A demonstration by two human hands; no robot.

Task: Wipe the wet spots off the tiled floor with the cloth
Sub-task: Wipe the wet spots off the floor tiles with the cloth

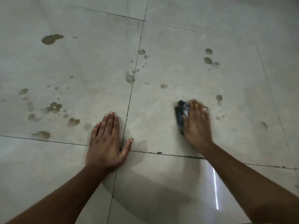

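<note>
R hand (196, 122) pressed flat on dark cloth (181, 113), fingers spread, w/ nearest wet spots (219, 98) just right of it; L hand (106, 143) lay open, empty, bracing on floor (64, 65).

Left hand (106, 143) flat on tiled floor (161, 183); right hand (196, 124) on cloth (181, 113), wet spots (51, 108) left and beyond
</note>
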